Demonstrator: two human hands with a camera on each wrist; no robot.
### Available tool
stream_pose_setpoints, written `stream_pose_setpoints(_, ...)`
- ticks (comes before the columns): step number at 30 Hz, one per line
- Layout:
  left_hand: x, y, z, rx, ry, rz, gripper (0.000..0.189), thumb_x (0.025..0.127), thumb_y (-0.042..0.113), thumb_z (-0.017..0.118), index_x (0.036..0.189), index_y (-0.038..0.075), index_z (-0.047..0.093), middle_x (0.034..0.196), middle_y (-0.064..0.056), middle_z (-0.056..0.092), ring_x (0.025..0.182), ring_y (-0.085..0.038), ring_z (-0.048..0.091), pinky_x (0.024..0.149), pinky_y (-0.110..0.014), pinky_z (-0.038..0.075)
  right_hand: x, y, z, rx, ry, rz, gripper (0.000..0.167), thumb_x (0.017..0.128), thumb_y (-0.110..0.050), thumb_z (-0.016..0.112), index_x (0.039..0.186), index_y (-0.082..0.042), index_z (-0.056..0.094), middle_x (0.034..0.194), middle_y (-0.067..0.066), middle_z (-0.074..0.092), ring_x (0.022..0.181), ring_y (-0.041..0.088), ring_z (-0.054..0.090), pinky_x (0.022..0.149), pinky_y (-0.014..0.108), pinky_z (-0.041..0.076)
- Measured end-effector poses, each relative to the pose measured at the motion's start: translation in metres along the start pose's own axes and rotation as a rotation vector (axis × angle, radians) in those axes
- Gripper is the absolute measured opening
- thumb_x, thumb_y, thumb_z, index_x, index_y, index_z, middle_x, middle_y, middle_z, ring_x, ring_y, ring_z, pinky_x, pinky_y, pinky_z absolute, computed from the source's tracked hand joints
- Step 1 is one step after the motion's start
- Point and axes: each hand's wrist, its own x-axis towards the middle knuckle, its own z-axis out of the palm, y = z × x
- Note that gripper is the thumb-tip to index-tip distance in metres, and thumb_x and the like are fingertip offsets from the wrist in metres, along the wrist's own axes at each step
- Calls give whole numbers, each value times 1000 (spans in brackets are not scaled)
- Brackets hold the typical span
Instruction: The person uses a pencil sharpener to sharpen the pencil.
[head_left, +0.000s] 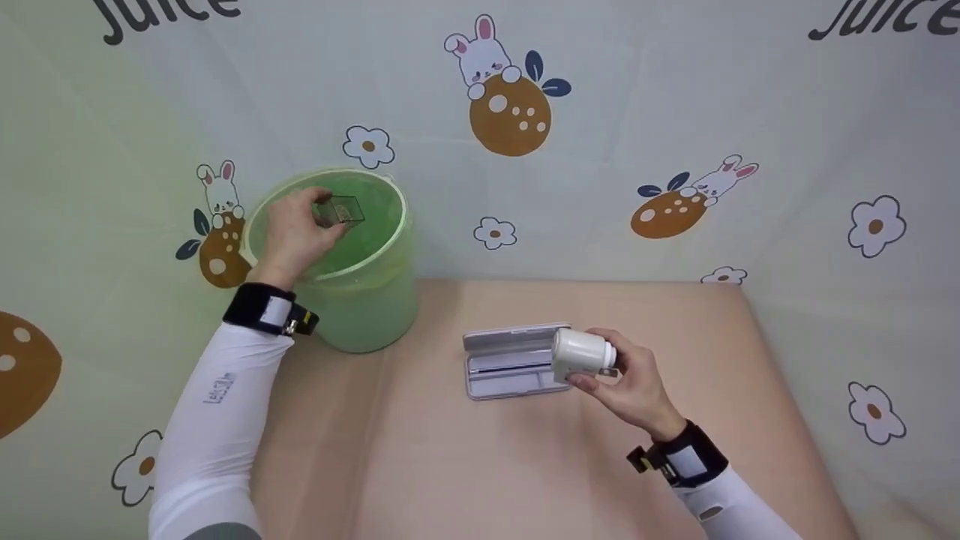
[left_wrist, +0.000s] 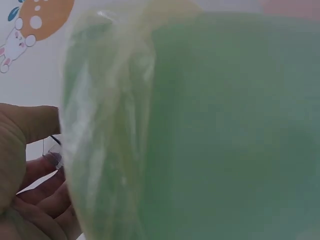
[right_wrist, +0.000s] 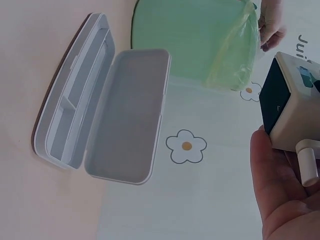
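My left hand (head_left: 296, 229) pinches a small clear box with dark edges (head_left: 346, 210) over the mouth of the green bucket (head_left: 367, 315); something brownish shows in the box. In the left wrist view the bucket's wall hides much of the fingers and the box. My right hand (head_left: 637, 386) holds a cream hand-crank pencil sharpener (head_left: 581, 351) above the table. Its dark flat face and small crank handle (right_wrist: 307, 165) show in the right wrist view. Just left of the sharpener, a pale pencil case (head_left: 510, 386) lies with its lid raised; the sharpener overlaps its right end in the head view.
A thin, yellowish plastic liner (left_wrist: 110, 125) is folded over the bucket's rim. The bucket stands at the table's back left, against a patterned cloth (head_left: 600, 97). A peach cover lies over the table (head_left: 465, 465), whose right edge slopes away beyond the right forearm.
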Motion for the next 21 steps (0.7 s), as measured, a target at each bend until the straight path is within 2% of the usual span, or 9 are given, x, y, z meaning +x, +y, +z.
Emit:
stream_pose_setpoints(3,6,-4,-2,98,-79,29,57,92,8,84,144,-7,65,139,-34,70,121,-54,70,110,-65,57,0,0,0,-3,-5,6,57,82,5,93,135,4,71,119,21,83,102,6,78,83,22,66)
stream_pose_setpoints(5,9,-5,-1,167,-124,55,56,92,4,82,144,-6,65,139,-34,69,123,-55,69,110,-67,56,0,0,-1,-5,-11,15,57,83,4,93,135,4,70,119,20,83,102,6,78,83,23,67)
stream_pose_setpoints(8,12,-6,2,280,-171,122,49,91,-1,77,139,-3,69,133,-31,70,115,-55,71,104,-68,59,0,0,0,-7,-13,26,57,83,2,94,135,4,71,120,19,83,101,7,78,82,24,67)
stream_pose_setpoints(12,15,-4,7,406,-182,237,27,90,-6,68,116,-2,76,117,-29,71,97,-55,73,87,-68,63,0,0,1,-18,-16,33,57,83,2,94,136,2,71,120,19,83,101,7,78,84,23,66)
stream_pose_setpoints(15,17,-1,12,466,-180,304,16,91,-7,65,102,-1,75,106,-27,70,89,-55,74,78,-68,64,1,1,2,-19,-18,40,57,83,2,95,135,2,71,119,19,83,101,6,77,84,23,66)
stream_pose_setpoints(17,18,1,14,491,-189,332,14,91,-7,68,101,-2,77,103,-27,69,88,-54,74,76,-68,65,0,1,3,-12,-20,48,56,83,3,94,135,2,72,118,18,83,99,6,77,84,22,66)
stream_pose_setpoints(21,17,5,18,526,-231,374,19,95,-7,67,107,-1,82,105,-29,68,92,-53,75,79,-67,66,0,0,4,-8,-21,72,55,83,2,94,134,2,72,115,16,83,97,7,76,81,22,65)
